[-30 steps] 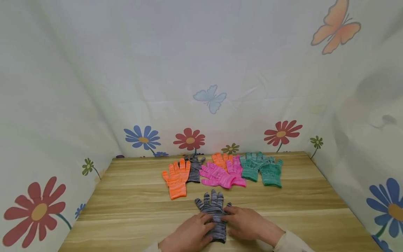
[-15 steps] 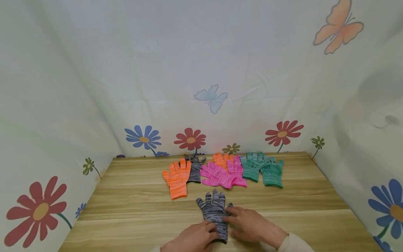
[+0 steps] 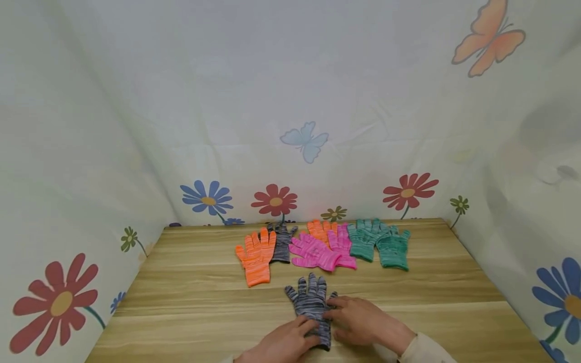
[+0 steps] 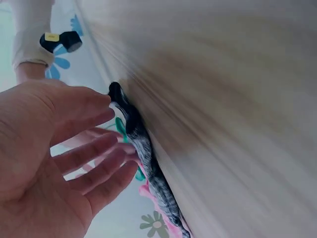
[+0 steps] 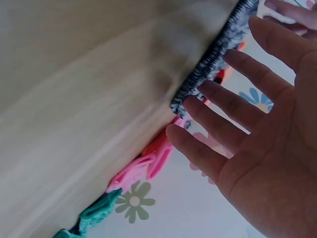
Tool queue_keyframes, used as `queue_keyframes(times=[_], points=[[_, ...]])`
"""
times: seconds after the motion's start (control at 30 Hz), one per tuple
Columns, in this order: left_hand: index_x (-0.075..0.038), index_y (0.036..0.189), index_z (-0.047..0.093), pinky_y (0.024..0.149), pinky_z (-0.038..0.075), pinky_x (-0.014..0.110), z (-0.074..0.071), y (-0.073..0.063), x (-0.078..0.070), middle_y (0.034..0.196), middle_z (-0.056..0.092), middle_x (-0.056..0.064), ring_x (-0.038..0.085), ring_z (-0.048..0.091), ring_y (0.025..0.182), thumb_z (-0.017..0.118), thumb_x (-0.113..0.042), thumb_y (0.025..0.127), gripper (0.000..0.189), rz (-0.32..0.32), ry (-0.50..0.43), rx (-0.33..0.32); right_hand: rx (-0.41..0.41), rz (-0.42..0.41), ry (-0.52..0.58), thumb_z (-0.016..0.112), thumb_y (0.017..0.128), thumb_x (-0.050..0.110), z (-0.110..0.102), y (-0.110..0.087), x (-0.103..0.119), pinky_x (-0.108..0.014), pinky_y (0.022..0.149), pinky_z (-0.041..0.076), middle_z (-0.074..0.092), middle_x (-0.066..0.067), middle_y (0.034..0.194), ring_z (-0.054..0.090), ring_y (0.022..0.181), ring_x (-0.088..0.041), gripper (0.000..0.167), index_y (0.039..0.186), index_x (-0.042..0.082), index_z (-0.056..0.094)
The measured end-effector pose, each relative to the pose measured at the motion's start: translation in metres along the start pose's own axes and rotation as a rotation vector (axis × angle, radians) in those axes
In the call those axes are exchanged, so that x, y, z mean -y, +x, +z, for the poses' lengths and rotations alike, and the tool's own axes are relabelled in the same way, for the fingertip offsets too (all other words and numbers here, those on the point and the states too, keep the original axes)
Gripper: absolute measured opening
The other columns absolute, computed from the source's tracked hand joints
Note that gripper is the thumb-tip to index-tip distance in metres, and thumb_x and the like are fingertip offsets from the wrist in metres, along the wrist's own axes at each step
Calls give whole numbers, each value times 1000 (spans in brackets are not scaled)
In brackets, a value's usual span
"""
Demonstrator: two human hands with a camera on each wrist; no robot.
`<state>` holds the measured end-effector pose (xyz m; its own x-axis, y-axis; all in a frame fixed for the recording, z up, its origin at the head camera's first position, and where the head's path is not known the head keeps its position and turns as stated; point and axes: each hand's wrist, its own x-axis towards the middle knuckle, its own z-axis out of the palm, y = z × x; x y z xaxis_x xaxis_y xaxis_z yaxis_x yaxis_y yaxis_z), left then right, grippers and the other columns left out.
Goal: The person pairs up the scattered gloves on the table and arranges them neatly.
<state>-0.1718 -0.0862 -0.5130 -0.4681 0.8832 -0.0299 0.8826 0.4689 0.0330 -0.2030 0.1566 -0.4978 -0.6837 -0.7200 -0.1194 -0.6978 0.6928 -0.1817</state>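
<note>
A dark grey-and-white knitted glove lies flat on the wooden table in front of me, fingers pointing away. My left hand rests over its cuff end from the left; in the left wrist view the fingers are fairly straight and the thumb tip meets the glove's dark edge. On the glove's right side, near its thumb, my right hand touches the fabric. The right wrist view has those fingers spread along the grey glove, without curling round it.
Farther back lie an orange glove overlapping another dark grey glove, pink gloves partly covering a second orange glove, and green gloves. Flower-printed white curtain surrounds the table at the back and sides.
My left hand has slid down from the glove's middle towards its cuff. My right hand stays at the right side. The far gloves lie as before.
</note>
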Motion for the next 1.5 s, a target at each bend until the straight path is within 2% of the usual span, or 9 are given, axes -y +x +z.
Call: queue_keyframes(times=[0.2,0.4,0.57,0.67,0.77,0.9,1.13,1.33,1.5], points=[[-24,122,67,89,50,20,0,0,-3,123,62,-8,6,57,111,61,-31,97,27,20,-5,10,-23,15,18,64,93,39,-21,12,-2,-51,102,47,47,-8,149,49,134,-30,48,139,26,56],[-22,123,66,87,50,18,1,3,-3,122,63,-8,5,58,109,61,-31,97,28,32,8,28,-106,48,7,64,94,40,-50,26,-8,-54,103,46,46,-9,150,47,135,-31,50,141,24,54],[-22,123,66,85,50,17,2,3,-4,122,63,-9,5,58,108,60,-31,97,28,25,8,35,-187,51,-29,61,96,43,-66,49,-12,-48,99,50,49,-6,147,53,130,-26,50,141,25,52],[-23,122,67,85,50,17,3,2,-3,121,63,-9,5,58,108,61,-31,97,27,15,10,35,-199,67,-19,60,96,42,-71,68,-11,-48,99,50,44,-5,151,50,133,-26,54,146,26,47],[-23,120,68,85,50,17,3,2,-3,119,64,-10,4,58,106,61,-31,97,26,10,13,30,-199,79,-17,60,97,41,-73,88,-11,-49,101,49,37,-5,157,43,140,-28,61,152,28,37],[-23,120,68,84,50,17,3,3,-3,119,64,-10,4,58,106,61,-31,97,25,12,-7,30,-173,97,-20,57,98,44,-73,107,-13,-48,103,48,33,-4,159,41,141,-28,63,154,30,33],[-26,119,67,80,50,18,3,6,-3,119,62,-11,3,57,103,60,-34,97,25,1,-37,52,-140,146,-32,55,98,46,-73,135,-18,-43,97,52,44,-4,150,54,128,-24,56,149,27,42],[-26,119,67,75,48,16,5,6,-6,118,62,-11,2,56,100,56,-37,99,26,9,-40,64,-115,182,-31,56,97,47,-66,155,-23,-46,104,48,47,-6,149,50,133,-25,54,145,24,48],[-26,120,67,75,47,15,4,6,-8,118,62,-10,3,55,101,54,-40,99,28,17,-27,57,-127,170,23,60,96,42,-60,168,-27,-48,104,48,47,-7,150,48,135,-27,50,144,27,50]])
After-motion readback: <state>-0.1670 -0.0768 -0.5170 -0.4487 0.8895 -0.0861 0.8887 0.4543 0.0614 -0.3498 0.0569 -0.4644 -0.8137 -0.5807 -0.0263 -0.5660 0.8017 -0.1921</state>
